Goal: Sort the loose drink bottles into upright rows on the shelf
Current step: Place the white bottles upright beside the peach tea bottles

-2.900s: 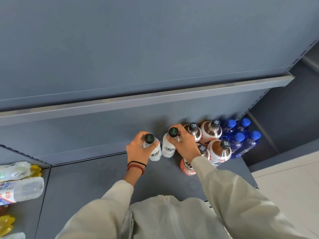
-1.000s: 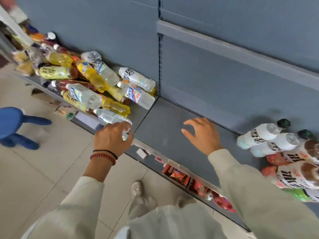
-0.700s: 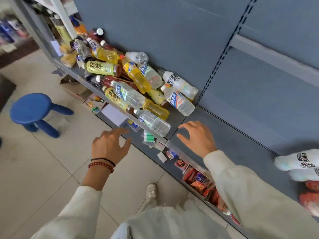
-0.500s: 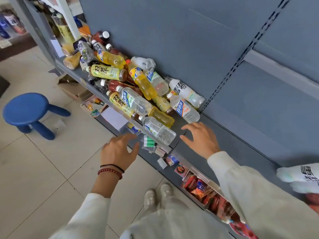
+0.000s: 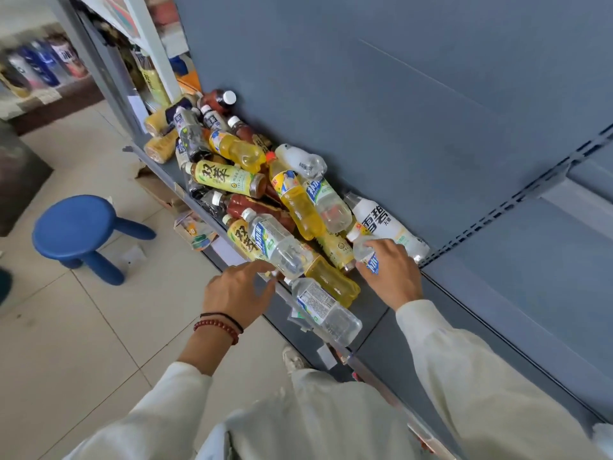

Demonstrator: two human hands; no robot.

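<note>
Right hand [image 5: 389, 273]: fingers [image 5: 381, 245] curled over a small clear bottle [image 5: 362, 251] with a white cap and blue label, grasping it just below the neck. The bottle lies on its side on the grey shelf [image 5: 374, 327], toward the shelf's back.

Left hand [image 5: 235, 290]: fingers [image 5: 262, 267] spread and slack, holding nothing, over the shelf's front edge. The tips are at the base of a blue-and-green-labelled bottle [image 5: 278, 244]; I cannot tell if they touch. Bead bracelet [image 5: 217, 327] on the wrist.

Pile of loose bottles [image 5: 298, 204]: all lying down, jumbled across the shelf from front edge to back. Yellow drinks, brown teas and clear waters are mixed together. One clear water bottle [image 5: 323, 308] lies along the shelf's front edge.

Blue stool [image 5: 74, 224] stands on the tiled floor, well out from the shelf.
</note>
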